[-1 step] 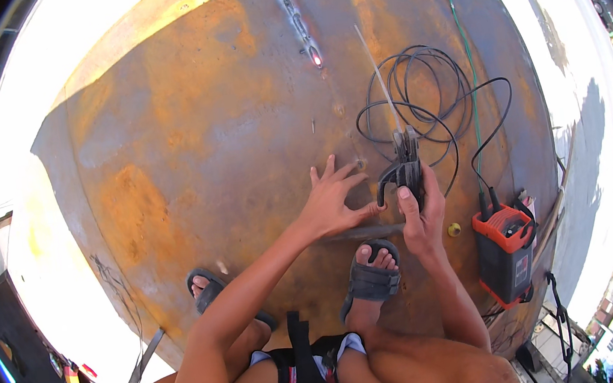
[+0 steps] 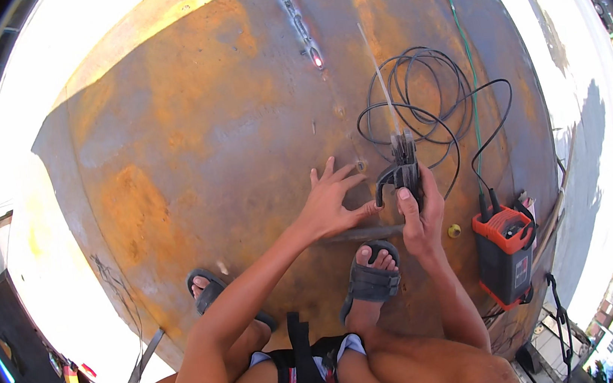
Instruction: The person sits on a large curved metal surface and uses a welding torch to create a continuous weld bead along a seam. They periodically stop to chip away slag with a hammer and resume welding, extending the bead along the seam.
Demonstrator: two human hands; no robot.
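By the right grip (image 2: 422,220), the black clamp (image 2: 403,164) is being held above rusty metal (image 2: 229,177); the left grip (image 2: 332,204) is being spread open beside it. A stiff, lightish body is being suggested, best gripped by its handle (image 2: 413,182), away from the probably brittle rod (image 2: 379,77).

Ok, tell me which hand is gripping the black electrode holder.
The right hand, its thumb and fingers closed around the black electrode holder; the left hand is open, its fingers spread.
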